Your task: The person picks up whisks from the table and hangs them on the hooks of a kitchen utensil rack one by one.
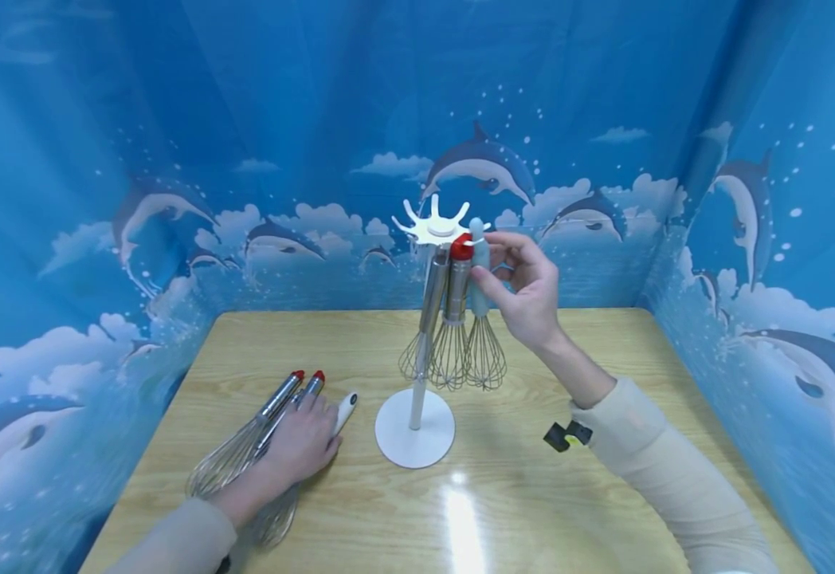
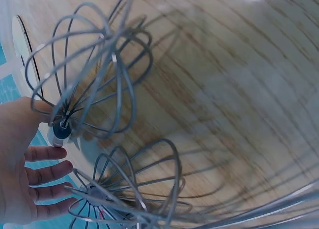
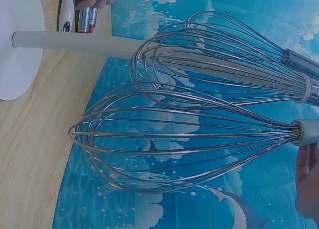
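My right hand (image 1: 525, 291) pinches the pale blue handle (image 1: 480, 279) of a whisk at the rack's right side; its wire balloon (image 3: 184, 139) hangs down. Two metal-handled whisks hang beside it on the white rack (image 1: 437, 229), one with a red end (image 1: 462, 247). On the table at left, my left hand (image 1: 303, 438) lies over several whisks. Its thumb and fingers are around the white handle (image 1: 346, 410) of one, whose dark collar (image 2: 62, 130) shows in the left wrist view. Two steel handles with red ends (image 1: 297, 375) stick out beyond the fingers.
The rack's round white base (image 1: 414, 428) stands mid-table on a thin post (image 1: 417, 399). Bare prongs fan out at the rack's left and back. A black clip-like piece (image 1: 568, 436) is by the right sleeve. Blue dolphin-print curtains (image 1: 360, 159) enclose the wooden table (image 1: 532, 494).
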The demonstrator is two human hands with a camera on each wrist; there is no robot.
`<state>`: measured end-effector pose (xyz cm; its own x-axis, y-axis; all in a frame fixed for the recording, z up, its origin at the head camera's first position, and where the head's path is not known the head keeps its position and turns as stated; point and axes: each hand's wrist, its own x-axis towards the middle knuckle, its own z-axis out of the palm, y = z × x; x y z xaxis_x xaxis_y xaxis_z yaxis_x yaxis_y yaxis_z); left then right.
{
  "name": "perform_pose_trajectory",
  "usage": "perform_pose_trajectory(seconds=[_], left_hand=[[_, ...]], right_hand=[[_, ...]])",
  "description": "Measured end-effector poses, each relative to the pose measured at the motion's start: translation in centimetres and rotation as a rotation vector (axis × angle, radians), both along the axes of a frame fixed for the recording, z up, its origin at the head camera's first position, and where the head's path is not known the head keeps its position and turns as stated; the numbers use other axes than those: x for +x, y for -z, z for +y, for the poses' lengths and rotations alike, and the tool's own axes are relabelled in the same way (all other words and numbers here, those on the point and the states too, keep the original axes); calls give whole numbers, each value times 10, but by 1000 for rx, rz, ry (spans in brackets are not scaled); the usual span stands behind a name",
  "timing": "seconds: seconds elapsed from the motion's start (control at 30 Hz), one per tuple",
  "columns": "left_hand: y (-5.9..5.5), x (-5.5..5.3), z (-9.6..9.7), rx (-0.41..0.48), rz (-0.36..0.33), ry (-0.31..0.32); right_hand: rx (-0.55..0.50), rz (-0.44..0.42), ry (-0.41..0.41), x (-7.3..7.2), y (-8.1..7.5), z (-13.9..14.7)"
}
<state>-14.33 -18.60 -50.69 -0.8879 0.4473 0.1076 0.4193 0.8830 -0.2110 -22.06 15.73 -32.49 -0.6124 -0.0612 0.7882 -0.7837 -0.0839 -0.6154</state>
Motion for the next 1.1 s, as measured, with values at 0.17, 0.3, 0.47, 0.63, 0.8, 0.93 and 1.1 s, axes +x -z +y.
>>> perform_pose_trajectory(seconds=[0.17, 0.3, 0.47, 0.63, 0.8, 0.93, 1.1], left_hand=[[2, 2, 2, 2, 27, 15], [4, 3, 4, -11, 59, 26], [5, 3, 8, -37, 52, 30], [3, 3, 12, -63, 34, 21], [4, 2, 13, -100, 60, 21], [5, 1, 13, -126, 92, 34], [6, 2, 12, -114, 106, 36]], right_hand=[[-2, 2, -3, 1, 0, 0], [-5, -3, -1, 1, -1, 0], [0, -4, 5, 2, 0, 1], [1, -5, 5, 2, 0, 1], [10, 6, -1, 1, 0, 1], [9, 7, 1, 0, 0, 0], [-3, -3, 5, 1, -1, 0]])
